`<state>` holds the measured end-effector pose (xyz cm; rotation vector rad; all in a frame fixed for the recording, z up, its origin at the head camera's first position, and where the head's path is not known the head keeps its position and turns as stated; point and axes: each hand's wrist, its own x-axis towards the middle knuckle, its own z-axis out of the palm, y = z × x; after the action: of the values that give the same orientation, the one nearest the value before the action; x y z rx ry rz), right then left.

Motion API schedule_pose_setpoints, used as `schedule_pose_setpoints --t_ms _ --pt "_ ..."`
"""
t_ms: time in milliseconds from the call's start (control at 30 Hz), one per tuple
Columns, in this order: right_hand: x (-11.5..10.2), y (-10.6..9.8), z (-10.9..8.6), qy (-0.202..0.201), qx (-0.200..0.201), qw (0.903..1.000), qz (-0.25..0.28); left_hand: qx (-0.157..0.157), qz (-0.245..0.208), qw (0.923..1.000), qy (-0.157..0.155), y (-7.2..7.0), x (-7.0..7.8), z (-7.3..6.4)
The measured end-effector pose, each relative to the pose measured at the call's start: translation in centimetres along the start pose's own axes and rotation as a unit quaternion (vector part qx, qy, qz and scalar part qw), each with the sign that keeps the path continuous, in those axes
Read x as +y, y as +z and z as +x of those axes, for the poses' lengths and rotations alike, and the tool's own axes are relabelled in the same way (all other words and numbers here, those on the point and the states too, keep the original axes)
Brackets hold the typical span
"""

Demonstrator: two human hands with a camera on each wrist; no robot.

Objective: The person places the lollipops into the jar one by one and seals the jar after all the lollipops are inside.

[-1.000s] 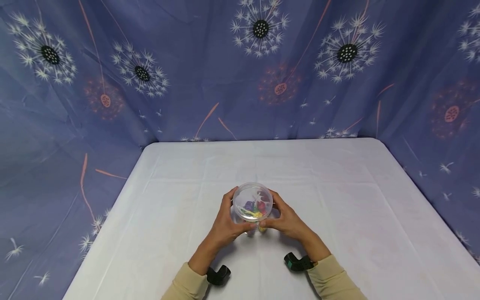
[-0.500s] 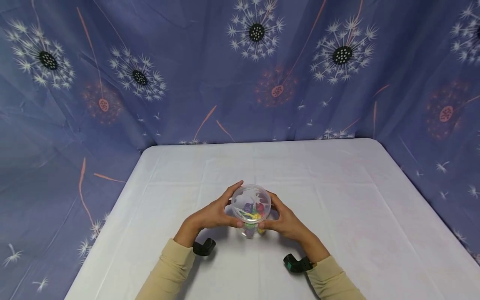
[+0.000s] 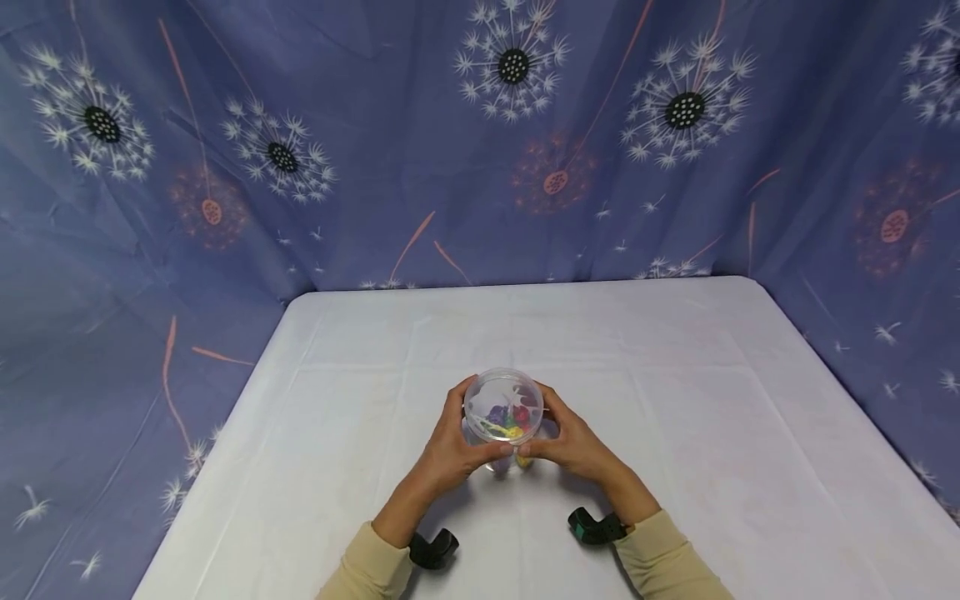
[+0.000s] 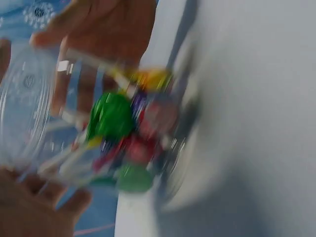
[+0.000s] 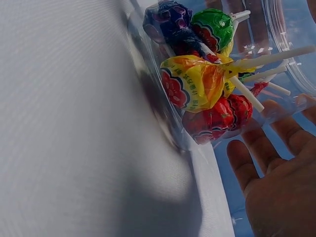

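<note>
A clear plastic jar (image 3: 498, 463) with a round transparent lid (image 3: 503, 375) stands upright at the near middle of the table, wrapped lollipops visible inside. My left hand (image 3: 453, 446) grips around the top from the left, thumb across the near side. From the right, my right hand (image 3: 573, 437) holds the jar, its thumb tip close to the left one. In the right wrist view, a yellow lollipop (image 5: 195, 81) and a red one (image 5: 217, 118) lie heaped near the bottom, white sticks pointing up. A green lollipop (image 4: 113, 116) shows, blurred, in the left wrist view.
A white cloth (image 3: 675, 417) covers the table. Blue curtains with dandelion prints (image 3: 375, 167) hang behind the table and along both sides. Black camera units (image 3: 435, 550) sit on both wrists, below beige sleeves.
Half a second ago my left hand was swung outward, fingers straighter at the lid; now it has turned back around the jar's top. My right hand and the jar stay nearly in place.
</note>
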<state>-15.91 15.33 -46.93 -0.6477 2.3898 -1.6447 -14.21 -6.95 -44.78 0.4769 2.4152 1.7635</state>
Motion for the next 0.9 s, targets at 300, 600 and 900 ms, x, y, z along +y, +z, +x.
schedule_pose_setpoints --t_ms 300,600,900 --pt "0.1 0.1 0.1 -0.002 0.005 1.0 -0.001 -0.194 0.019 0.9807 -0.012 -4.0 -0.4 2.6" --pt "0.0 0.0 -0.1 -0.007 0.006 0.9999 -0.01 -0.048 0.005 0.9981 0.038 -1.7 0.1 0.6" --pt "0.1 -0.2 0.0 -0.012 0.002 0.9998 -0.014 0.01 0.019 0.9998 -0.004 0.0 0.4 0.1"
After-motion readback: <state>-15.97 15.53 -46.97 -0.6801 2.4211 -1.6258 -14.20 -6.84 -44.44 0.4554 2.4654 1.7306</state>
